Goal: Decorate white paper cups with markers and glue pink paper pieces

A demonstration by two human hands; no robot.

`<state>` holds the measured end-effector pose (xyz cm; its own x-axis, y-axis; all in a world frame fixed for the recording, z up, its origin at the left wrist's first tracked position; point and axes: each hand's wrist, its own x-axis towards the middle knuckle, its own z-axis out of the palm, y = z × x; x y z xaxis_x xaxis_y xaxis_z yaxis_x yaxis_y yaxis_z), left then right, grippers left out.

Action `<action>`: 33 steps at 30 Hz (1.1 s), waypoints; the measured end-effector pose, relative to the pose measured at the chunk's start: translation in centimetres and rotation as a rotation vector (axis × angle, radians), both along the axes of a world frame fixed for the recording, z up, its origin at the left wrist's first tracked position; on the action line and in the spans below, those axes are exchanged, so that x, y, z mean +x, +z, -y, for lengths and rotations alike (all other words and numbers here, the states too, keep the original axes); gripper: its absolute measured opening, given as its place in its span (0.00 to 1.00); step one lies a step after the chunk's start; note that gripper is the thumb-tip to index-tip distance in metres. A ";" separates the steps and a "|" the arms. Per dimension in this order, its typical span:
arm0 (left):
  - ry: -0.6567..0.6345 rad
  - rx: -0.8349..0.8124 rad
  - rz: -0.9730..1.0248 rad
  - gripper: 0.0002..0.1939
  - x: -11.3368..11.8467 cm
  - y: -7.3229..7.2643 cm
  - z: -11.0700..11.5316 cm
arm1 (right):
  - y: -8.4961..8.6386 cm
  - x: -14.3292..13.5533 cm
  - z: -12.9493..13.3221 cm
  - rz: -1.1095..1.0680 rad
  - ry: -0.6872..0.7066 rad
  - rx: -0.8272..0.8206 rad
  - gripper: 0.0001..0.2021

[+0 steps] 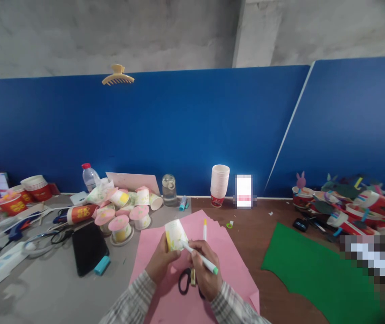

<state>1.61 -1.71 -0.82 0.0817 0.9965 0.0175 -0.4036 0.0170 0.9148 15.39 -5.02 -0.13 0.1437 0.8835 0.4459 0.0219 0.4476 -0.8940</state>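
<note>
A white paper cup with a yellow-green print point(175, 235) is gripped in my left hand point(161, 261), tilted above the pink paper point(226, 270). My right hand point(208, 267) is closed round a white marker with a green end point(206, 261); its tip meets or nearly meets the cup's side. Black-handled scissors point(185, 282) lie on the paper, partly hidden under my right hand. Just beyond that hand is a white stick-like item with a yellow end point(205, 228), its lower part hidden.
Several decorated paper cups point(120, 227) sit at the left, near a black tablet-like slab point(89, 249) and a power strip point(0, 265). Stacked white cups point(220, 180) and a glass jar point(169, 191) stand at the back. Green paper point(317, 265) and piled crafts point(351, 207) occupy the right.
</note>
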 end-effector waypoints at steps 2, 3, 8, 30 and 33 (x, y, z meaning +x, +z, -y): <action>0.000 0.001 -0.001 0.28 0.0 0.0 0.0 | 0.1 0.0 0.0 0.003 0.002 0.004 0.06; -0.001 0.000 0.001 0.28 0.1 0.0 0.0 | 0.2 0.1 0.1 0.005 0.001 0.007 0.06; -0.012 -0.004 0.020 0.28 0.0 -0.1 0.0 | 0.2 0.1 0.1 0.011 -0.006 0.007 0.06; -0.024 0.061 -0.080 0.30 0.0 -0.3 0.0 | 0.0 0.0 0.1 0.057 -0.005 0.048 0.07; -0.019 0.062 -0.082 0.30 0.0 -0.3 0.0 | 0.0 0.0 0.0 0.068 -0.002 0.051 0.07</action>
